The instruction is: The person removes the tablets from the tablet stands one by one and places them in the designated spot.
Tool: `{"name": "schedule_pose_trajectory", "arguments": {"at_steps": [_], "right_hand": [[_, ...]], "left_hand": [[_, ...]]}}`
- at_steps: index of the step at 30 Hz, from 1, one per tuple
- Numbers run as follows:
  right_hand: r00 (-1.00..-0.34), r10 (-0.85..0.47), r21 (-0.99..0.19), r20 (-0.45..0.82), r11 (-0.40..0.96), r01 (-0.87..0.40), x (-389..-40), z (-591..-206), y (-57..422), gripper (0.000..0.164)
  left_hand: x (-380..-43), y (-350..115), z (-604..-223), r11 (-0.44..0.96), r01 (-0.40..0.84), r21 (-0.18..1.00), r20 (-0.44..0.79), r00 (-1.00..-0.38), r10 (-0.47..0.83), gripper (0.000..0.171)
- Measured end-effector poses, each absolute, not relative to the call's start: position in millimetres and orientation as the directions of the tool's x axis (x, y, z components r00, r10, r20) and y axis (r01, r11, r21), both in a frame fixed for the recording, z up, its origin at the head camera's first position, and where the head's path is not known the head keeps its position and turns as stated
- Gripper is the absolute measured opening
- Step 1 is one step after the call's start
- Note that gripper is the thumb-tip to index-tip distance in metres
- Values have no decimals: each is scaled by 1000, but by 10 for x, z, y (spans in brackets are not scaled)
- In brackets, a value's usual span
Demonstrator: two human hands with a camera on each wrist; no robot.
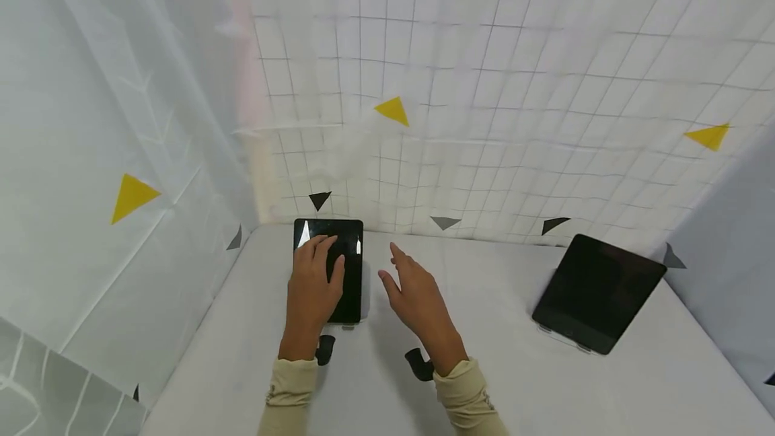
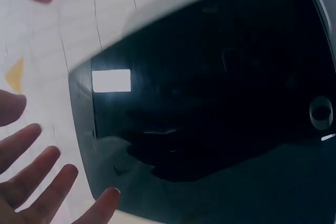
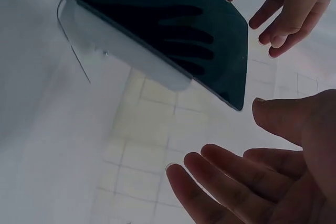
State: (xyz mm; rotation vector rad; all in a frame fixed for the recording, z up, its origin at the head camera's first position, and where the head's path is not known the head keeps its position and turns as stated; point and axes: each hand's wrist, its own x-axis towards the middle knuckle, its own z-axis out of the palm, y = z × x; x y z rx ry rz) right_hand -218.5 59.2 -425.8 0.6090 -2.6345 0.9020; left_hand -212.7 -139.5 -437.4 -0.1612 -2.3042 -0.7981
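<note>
A black tablet (image 1: 352,274) stands at the left of the white table with its glossy screen facing me. My left hand (image 1: 311,291) overlaps that screen in the head view, fingers relaxed and spread, gripping nothing. In the left wrist view its fingers (image 2: 52,184) lie at the tablet's lower corner, and a dark hand reflection shows in the glass. Just right of the tablet hovers my right hand (image 1: 419,298), thumb apart from loosely extended fingers, holding nothing. The right wrist view has the tablet (image 3: 168,24) above this hand, apart from it.
A second dark tablet (image 1: 599,295) leans tilted at the table's right side, a clear support (image 1: 563,337) under its lower edge. Translucent white sheeting with a grid surrounds the table (image 1: 502,348), bearing yellow triangles (image 1: 395,111) and darker ones. Black wrist devices (image 1: 420,364) sit under both wrists.
</note>
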Motion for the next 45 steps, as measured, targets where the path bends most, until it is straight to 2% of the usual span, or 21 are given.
{"name": "schedule_pose_trajectory", "arguments": {"at_steps": [11, 16, 26, 31, 34, 45], "right_hand": [[-885, -307, -595, 350, 657, -463, -2291, -4494, 342, 49], [-897, -266, -636, 353, 635, -438, -2313, -4609, 260, 42], [-882, -221, -623, 417, 637, -454, -2311, -4819, 124, 31], [-877, -226, -626, 423, 627, -464, -2331, -4913, 98, 24], [-874, -233, -628, 427, 619, -472, -2342, -4957, 88, 21], [-891, -213, -645, 401, 626, -439, -2361, -4995, 92, 18]], "left_hand": [[-2108, -1800, -4408, 773, 87, 629, 485, -821, -302, 42], [-2106, -1914, -4482, 740, 1, 673, 405, -837, -368, 43], [-2134, -1973, -4620, 704, -79, 706, 309, -860, -406, 37], [-2154, -1983, -4688, 668, -70, 741, 239, -902, -359, 35], [-2156, -1985, -4709, 679, -59, 732, 246, -906, -344, 35], [-2109, -2048, -4715, 756, -32, 654, 371, -857, -357, 24]]}}
